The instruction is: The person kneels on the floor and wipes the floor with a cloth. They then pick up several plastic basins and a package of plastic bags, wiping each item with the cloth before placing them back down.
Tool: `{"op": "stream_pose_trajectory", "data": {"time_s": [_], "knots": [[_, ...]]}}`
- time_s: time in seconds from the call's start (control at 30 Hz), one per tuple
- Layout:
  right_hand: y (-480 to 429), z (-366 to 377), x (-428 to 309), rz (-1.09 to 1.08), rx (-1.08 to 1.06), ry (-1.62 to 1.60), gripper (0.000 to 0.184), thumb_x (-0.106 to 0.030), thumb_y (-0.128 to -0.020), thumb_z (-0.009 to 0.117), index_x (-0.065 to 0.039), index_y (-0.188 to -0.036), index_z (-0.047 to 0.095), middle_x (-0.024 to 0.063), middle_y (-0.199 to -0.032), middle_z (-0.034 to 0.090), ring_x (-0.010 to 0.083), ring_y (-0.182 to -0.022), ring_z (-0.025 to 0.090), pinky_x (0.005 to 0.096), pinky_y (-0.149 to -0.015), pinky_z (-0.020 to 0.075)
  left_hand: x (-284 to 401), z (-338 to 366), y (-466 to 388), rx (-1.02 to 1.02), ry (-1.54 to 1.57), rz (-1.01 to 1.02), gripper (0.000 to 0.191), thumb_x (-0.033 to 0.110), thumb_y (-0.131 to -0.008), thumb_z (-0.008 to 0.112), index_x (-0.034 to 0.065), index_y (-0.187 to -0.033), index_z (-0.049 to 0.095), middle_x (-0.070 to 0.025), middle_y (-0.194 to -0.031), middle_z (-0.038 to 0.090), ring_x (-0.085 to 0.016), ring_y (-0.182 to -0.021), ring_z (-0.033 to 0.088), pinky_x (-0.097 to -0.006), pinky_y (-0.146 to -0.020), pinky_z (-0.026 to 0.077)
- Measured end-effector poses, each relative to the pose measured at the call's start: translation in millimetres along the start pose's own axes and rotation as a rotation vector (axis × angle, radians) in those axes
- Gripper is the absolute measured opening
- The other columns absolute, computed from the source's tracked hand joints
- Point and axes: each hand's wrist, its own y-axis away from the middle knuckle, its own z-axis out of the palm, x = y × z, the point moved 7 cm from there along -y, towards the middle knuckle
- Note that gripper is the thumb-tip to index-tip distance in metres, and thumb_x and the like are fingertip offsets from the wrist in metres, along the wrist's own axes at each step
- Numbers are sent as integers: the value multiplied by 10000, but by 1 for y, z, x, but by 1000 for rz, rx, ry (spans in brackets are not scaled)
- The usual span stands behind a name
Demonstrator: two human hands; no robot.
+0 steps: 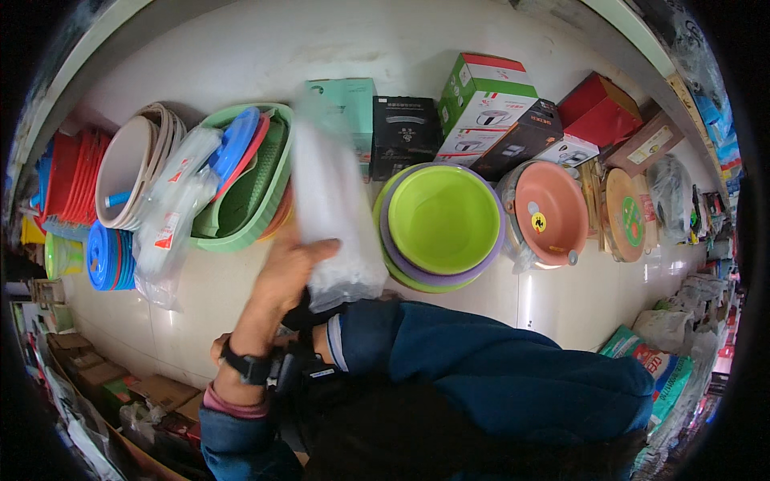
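Observation:
My left hand [286, 264], with a black band at its wrist, grips a blurred white bundle in clear plastic [334, 228], its thumb lying across the near face. Mostly hidden behind my left wrist is my right hand [220, 349]; the right forearm crosses in front of my body, and what that hand does cannot be told. Left of the bundle stands a light green oval plastic basket [283, 180] holding a blue and a red plastic piece. To its right are nested green and purple plastic basins [445, 219]. Clear plastic packages [174, 210] lean farther left.
Beige buckets [123, 162], red plastic baskets [72, 180] and blue lids [108, 258] stand at left. Behind are a teal box [346, 108], a black box [404, 135] and kettle boxes [487, 96]. A pink pan [550, 210] stands right; cardboard boxes [162, 391] lie lower left.

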Motion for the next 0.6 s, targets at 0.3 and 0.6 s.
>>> {"op": "stream_pose_trajectory", "data": {"time_s": [0.3,0.6], "knots": [[18,1,25,-24,-57,-17,261,-243,-744,622,-34,-894,664,157,-894,673,312,-836,643,410,-797,507,-63,111,-92,-463,-152,-242,541,2,-742,614,-11,-1268,492,-130,-1070,629,-224,-958,592,-324,-842,465],[28,-3,43,-19,-99,-23,263,-241,-742,624,-33,-895,668,159,-897,678,323,-842,647,416,-809,505,-88,97,-129,-641,-493,-390,677,-8,-752,615,30,-1380,365,-193,-1045,608,-262,-853,645,-339,-757,523]]}}
